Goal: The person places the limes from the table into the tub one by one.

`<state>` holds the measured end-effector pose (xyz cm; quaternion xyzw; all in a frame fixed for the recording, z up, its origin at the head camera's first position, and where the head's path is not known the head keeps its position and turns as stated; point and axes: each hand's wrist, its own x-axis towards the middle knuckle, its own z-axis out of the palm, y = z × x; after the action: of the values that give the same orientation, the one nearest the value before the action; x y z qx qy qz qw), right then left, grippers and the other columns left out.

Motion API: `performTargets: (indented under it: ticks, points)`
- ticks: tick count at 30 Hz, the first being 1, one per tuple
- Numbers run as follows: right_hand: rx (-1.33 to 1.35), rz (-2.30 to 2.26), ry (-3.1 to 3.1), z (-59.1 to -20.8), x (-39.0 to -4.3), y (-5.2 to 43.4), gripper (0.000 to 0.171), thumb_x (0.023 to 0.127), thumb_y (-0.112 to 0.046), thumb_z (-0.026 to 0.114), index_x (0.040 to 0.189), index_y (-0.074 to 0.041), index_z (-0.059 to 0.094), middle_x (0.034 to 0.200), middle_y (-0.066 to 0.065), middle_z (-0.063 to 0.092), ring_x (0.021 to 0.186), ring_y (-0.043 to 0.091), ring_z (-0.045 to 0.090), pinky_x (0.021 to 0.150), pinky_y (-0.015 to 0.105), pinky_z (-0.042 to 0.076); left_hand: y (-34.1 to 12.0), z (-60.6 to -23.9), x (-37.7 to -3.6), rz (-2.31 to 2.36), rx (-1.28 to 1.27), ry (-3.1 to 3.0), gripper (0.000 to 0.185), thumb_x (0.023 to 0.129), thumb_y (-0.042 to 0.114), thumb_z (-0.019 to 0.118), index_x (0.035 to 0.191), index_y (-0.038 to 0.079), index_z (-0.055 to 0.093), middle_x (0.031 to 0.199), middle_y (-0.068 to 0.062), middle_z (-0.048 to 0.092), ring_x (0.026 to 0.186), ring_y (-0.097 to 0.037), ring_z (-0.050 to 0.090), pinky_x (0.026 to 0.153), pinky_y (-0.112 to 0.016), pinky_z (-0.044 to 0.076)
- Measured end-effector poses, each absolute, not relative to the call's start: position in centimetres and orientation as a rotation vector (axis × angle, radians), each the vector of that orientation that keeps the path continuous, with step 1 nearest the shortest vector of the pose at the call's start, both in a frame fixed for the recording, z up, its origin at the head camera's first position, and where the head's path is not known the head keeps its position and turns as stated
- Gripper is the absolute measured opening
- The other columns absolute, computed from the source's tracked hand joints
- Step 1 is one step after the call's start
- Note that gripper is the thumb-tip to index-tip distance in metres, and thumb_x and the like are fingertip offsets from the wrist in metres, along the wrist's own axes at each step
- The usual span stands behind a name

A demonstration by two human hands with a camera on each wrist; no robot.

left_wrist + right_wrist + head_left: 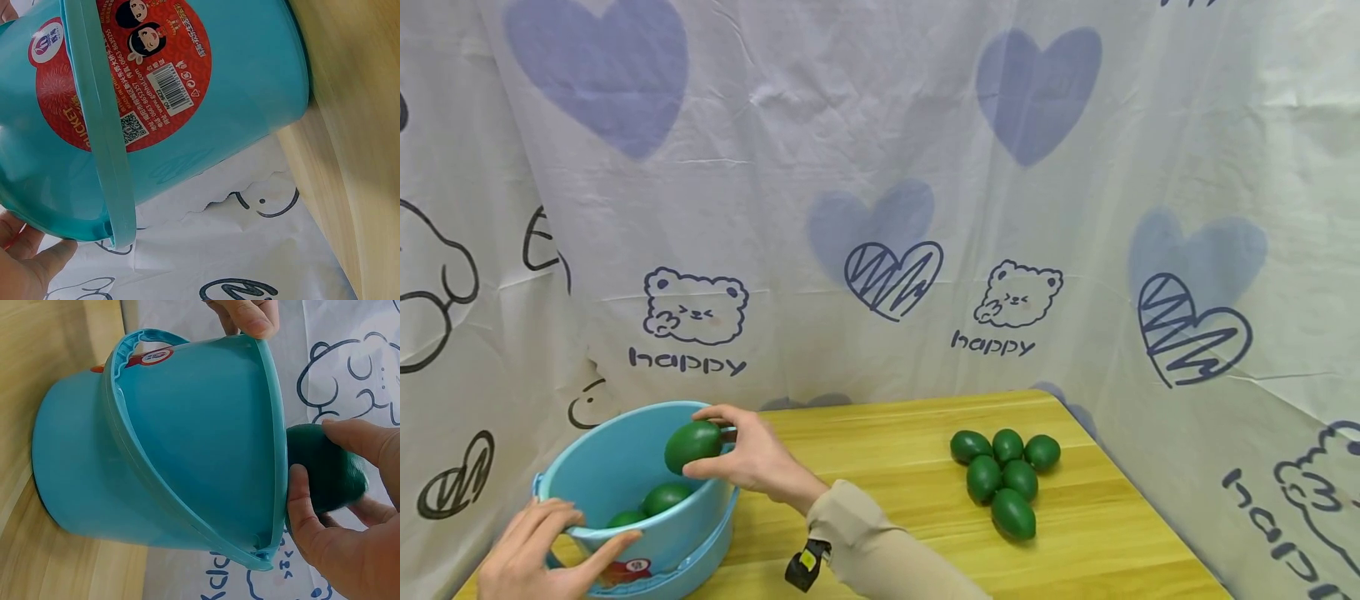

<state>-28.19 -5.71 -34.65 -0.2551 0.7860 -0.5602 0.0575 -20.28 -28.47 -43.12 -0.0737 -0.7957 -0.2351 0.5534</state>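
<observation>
right hand [752,457] curled in a grip, left hand [538,550] spread.

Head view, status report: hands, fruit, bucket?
Right hand holds green fruit over blue bucket. Left hand grips bucket rim. Two fruits inside; six fruits on table. Nothing in the way.

Bright, even light; wrist views perhaps slightly blurred.
</observation>
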Motion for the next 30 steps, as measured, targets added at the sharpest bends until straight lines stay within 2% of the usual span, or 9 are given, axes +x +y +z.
performTargets:
  ticks: [4,7,11,14,17,20,23,28,30]
  points:
    - [-0.766,-1.698,2.36,-34.71,-28.09,-5.64,0.045,0.08,-0.018,0.081,0.122,-0.027,0.064,0.122,-0.013,0.063,0.111,0.01,0.062,0.083,0.024,0.053,-28.38,-43.2,-20.33,-0.546,-0.172,-1.866,0.065,0.032,0.033,0.099,0.073,-0.002,0.063,0.077,-0.018,0.061,0.074,-0.016,0.046,0.091,0.002,0.021]
    - [-0.77,-1.704,2.34,-34.78,-28.05,-5.6,0.042,0.082,-0.019,0.08,0.12,-0.027,0.065,0.122,-0.013,0.064,0.111,0.009,0.063,0.083,0.024,0.053,-28.46,-43.24,-20.3,-0.544,-0.174,-1.876,0.064,0.033,0.031,0.099,0.073,-0.003,0.063,0.078,-0.019,0.062,0.073,-0.022,0.047,0.091,0.002,0.02]
    - [-0.78,-1.709,2.325,-34.86,-28.03,-5.58,0.038,0.083,-0.019,0.079,0.119,-0.024,0.066,0.119,-0.014,0.066,0.106,0.006,0.063,0.08,0.024,0.054,-28.66,-43.25,-20.36,-0.552,-0.2,-1.874,0.062,0.034,0.029,0.099,0.073,-0.004,0.064,0.078,-0.02,0.062,0.076,-0.009,0.045,0.092,0.001,0.022]
    - [-0.781,-1.716,2.315,-34.93,-28.03,-5.6,0.037,0.084,-0.02,0.078,0.118,-0.023,0.067,0.116,-0.013,0.067,0.104,0.007,0.064,0.078,0.023,0.054,-28.71,-43.44,-20.67,-0.568,-0.226,-1.825,0.068,0.04,0.046,0.098,0.072,-0.003,0.064,0.076,-0.021,0.062,0.078,-0.001,0.043,0.092,0.001,0.024]
    - [-0.792,-1.733,2.299,-35.0,-27.99,-5.61,0.035,0.084,-0.02,0.078,0.117,-0.022,0.067,0.113,-0.012,0.068,0.1,0.005,0.065,0.076,0.022,0.053,-28.64,-43.65,-21.04,-0.592,-0.244,-1.762,0.076,0.049,0.068,0.087,0.07,-0.002,0.064,0.075,-0.02,0.061,0.081,0.005,0.041,0.092,0.001,0.026]
    - [-0.807,-1.754,2.286,-35.07,-27.93,-5.59,0.033,0.085,-0.02,0.077,0.116,-0.022,0.068,0.11,-0.014,0.068,0.095,0.001,0.063,0.075,0.021,0.052,-28.59,-43.75,-21.21,-0.607,-0.249,-1.733,0.08,0.053,0.076,0.08,0.069,-0.001,0.064,0.074,-0.02,0.061,0.083,0.01,0.04,0.093,0.0,0.027]
    - [-0.818,-1.769,2.28,-35.15,-27.86,-5.54,0.029,0.085,-0.021,0.076,0.114,-0.023,0.069,0.108,-0.015,0.067,0.092,-0.001,0.062,0.074,0.021,0.052,-28.65,-43.67,-21.0,-0.591,-0.247,-1.76,0.076,0.049,0.068,0.087,0.07,-0.001,0.063,0.075,-0.02,0.061,0.085,0.012,0.038,0.093,0.001,0.026]
    - [-0.83,-1.789,2.28,-35.33,-27.87,-5.45,0.026,0.086,-0.021,0.075,0.112,-0.023,0.07,0.108,-0.012,0.069,0.091,-0.001,0.062,0.073,0.021,0.052,-28.78,-43.46,-20.63,-0.558,-0.237,-1.819,0.068,0.038,0.044,0.098,0.072,-0.003,0.064,0.078,-0.02,0.062,0.086,0.011,0.037,0.093,0.001,0.024]
    - [-0.837,-1.793,2.286,-35.41,-27.92,-5.39,0.025,0.087,-0.021,0.074,0.111,-0.022,0.07,0.109,-0.01,0.069,0.09,-0.001,0.062,0.073,0.021,0.052,-28.8,-43.5,-20.65,-0.559,-0.234,-1.817,0.069,0.041,0.047,0.097,0.072,-0.004,0.064,0.078,-0.021,0.062,0.087,0.013,0.036,0.092,0.001,0.024]
